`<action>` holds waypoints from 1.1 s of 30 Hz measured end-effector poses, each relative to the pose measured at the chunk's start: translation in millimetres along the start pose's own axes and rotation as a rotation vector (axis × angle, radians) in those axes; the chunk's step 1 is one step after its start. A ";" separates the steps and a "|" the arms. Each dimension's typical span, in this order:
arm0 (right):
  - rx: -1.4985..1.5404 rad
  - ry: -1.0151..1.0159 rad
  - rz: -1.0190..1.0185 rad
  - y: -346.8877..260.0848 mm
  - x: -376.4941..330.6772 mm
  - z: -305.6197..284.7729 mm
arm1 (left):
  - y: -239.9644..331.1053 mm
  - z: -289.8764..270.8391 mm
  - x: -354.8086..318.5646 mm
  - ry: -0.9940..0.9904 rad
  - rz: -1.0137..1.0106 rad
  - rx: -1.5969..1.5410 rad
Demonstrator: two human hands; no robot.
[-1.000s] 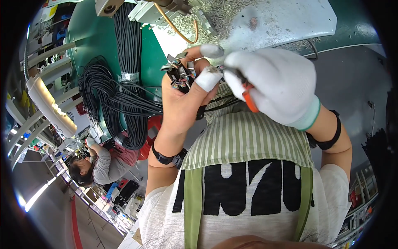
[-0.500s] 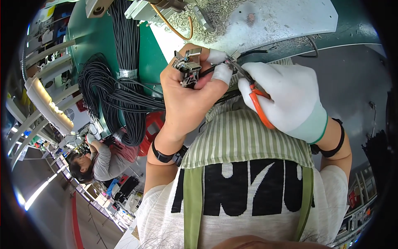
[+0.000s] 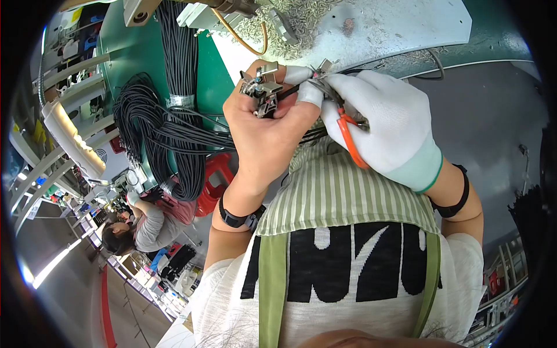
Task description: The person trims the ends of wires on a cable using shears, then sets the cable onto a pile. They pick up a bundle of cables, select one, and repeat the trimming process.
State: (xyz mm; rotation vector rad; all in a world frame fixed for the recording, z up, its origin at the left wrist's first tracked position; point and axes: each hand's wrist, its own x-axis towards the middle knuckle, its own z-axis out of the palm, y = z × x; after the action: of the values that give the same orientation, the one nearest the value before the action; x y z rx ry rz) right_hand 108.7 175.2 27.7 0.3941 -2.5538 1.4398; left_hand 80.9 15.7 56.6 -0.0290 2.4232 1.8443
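My left hand (image 3: 264,139) is closed round black cables, with white coverings on its thumb and index fingertip. A cluster of silver metal connectors (image 3: 264,87) sticks out above its palm. Between the pinched fingertips is a cable end, and a small metal connector (image 3: 324,67) shows just beyond them. In its white glove, my right hand (image 3: 389,116) grips orange-handled pliers (image 3: 350,142). Their jaws are at the cable end beside my left fingertips; whether they are closed on it I cannot make out.
Thick bundles of black cable (image 3: 180,64) lie on the green table (image 3: 125,43) to the left. Small metal bits (image 3: 296,14) cover part of a white board (image 3: 418,26) ahead, beside a machine part (image 3: 232,7). A red stool (image 3: 217,180) and another person (image 3: 154,226) are at left.
My gloved right hand and the pliers have shifted left, closer to my left fingertips. The small connector beyond the pinch now shows more clearly. My left hand has barely moved.
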 end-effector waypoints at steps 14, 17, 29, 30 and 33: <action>0.425 -0.238 0.411 20.5 30.1 -24.1 | -41.8 -42.3 40.6 -0.084 -0.350 -0.330; 0.564 -0.312 0.483 28.5 61.8 -26.3 | -41.8 -37.9 67.4 -0.261 -0.342 -0.479; 0.641 -0.466 0.538 37.8 106.1 -13.7 | -34.7 -37.3 92.9 -0.302 -0.246 -0.148; 0.683 -0.469 0.539 38.0 106.0 -11.7 | -34.4 -38.3 92.3 -0.300 -0.248 -0.147; 0.759 -0.473 0.538 41.4 106.4 -8.3 | -30.3 -37.6 91.5 -0.283 -0.186 -0.081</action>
State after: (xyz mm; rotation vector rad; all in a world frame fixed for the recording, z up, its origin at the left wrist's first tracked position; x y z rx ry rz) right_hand -5.1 188.0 28.9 0.1428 -2.4274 2.8210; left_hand -10.4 -24.7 29.4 0.0005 2.0817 1.7329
